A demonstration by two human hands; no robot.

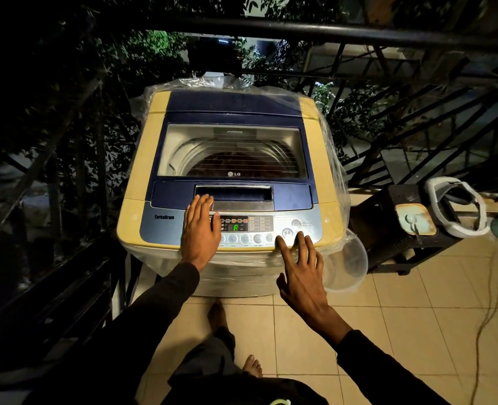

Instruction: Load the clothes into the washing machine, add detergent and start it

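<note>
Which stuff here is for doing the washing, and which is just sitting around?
For the washing: washing machine, its closed lid, control panel, clothes in the drum, left hand, right hand.

Just lying about: clear plastic bowl, dark stool, white headset.

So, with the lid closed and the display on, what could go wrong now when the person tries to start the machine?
1. The left hand lies flat on the control panel, partly covering the display; it might press a wrong button.
2. The right hand has fingertips near the start/pause button, with the power button close by; a slip could switch the washing machine off.
3. The plastic cover hangs loosely and may hinder presses.
</note>
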